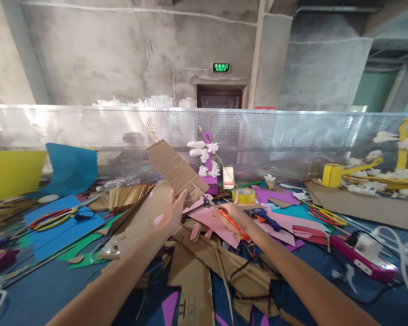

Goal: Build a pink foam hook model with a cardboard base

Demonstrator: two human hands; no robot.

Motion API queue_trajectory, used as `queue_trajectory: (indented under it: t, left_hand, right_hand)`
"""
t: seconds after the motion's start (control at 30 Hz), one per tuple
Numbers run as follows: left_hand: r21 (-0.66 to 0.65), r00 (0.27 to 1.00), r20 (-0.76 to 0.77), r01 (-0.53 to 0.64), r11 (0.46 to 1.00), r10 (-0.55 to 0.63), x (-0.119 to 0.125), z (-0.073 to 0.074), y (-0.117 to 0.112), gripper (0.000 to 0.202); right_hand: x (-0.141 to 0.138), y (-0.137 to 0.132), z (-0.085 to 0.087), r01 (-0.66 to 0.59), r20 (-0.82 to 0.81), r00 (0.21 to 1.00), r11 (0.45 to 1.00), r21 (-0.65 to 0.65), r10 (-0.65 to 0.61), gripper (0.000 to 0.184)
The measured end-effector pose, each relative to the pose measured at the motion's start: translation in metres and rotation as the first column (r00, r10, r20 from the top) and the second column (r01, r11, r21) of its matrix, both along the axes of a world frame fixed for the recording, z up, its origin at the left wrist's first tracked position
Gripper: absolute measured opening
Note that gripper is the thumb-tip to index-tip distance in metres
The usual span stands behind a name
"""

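The left hand (pixel 175 209) pinches a strip of brown cardboard (pixel 173 165) near its lower end, thumb uppermost, while the right hand (pixel 231 216) is closed around orange-handled scissors (pixel 228 219). The strip rises ahead of the hands, its long axis slanting from upper left to lower right, and the scissors point up and left across its lower right end (whether the blades bite the cardboard, I cannot tell). Both forearms reach forward and converge, the left hand being the nearer to the strip. Pink sheets (pixel 214 222) lie below the scissors; a roll of yellow tape (pixel 244 196) and a purple figure (pixel 209 160) with white tufts stand beyond, on the cluttered blue worktop (pixel 37 294).
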State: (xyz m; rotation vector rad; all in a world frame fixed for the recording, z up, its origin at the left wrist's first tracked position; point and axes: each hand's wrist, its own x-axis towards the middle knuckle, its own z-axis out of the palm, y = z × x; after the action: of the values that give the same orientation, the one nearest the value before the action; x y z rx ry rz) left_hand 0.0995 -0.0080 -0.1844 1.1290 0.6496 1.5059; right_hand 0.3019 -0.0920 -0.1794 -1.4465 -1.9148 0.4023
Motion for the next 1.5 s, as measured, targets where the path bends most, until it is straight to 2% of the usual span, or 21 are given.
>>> queue_trajectory:
  t: [0.13,0.27,0.5,0.77,1.0,1.17,1.3,1.5]
  left_hand:
    - [0.002,0.998,-0.062,0.014,1.000,-0.014,0.003,-0.002,-0.003,0.046]
    - [0.044,0.998,-0.055,0.007,0.999,-0.005,0.008,-0.001,-0.007,0.044]
    - [-0.005,0.998,-0.057,-0.013,1.000,0.012,0.009,-0.001,-0.006,0.042]
    - [0.060,0.995,-0.060,0.088,0.994,-0.084,0.011,-0.005,-0.011,0.049]
    - [0.036,0.994,-0.031,0.103,0.994,-0.102,0.014,-0.002,-0.014,0.048]
    - [-0.001,0.992,-0.023,0.122,0.993,-0.122,0.013,-0.005,-0.013,0.052]
    - [0.002,0.990,-0.076,0.123,0.992,-0.123,0.012,-0.007,-0.013,0.053]
    - [-0.004,0.990,-0.050,0.131,0.991,-0.131,0.014,-0.009,-0.010,0.056]
  right_hand:
    - [-0.002,-0.003,0.000,-0.014,-0.026,1.000,0.999,-0.037,0.013,0.061]
    - [-0.005,-0.009,0.004,0.041,-0.038,0.998,0.997,-0.061,-0.043,0.063]
    - [-0.002,-0.004,0.003,0.033,-0.025,0.999,0.999,-0.015,-0.034,0.063]
    - [0.002,-0.004,0.004,-0.003,-0.016,1.000,0.996,-0.091,0.001,0.060]
    - [0.003,-0.004,0.006,0.012,-0.041,0.999,1.000,-0.011,-0.013,0.062]
    - [0.005,-0.001,0.003,0.004,-0.011,1.000,0.998,-0.056,-0.004,0.066]
    - [0.004,0.001,-0.003,0.012,-0.014,1.000,0.999,-0.034,-0.013,0.068]
    - [0.001,-0.002,-0.005,0.034,-0.060,0.998,0.999,-0.014,-0.035,0.071]
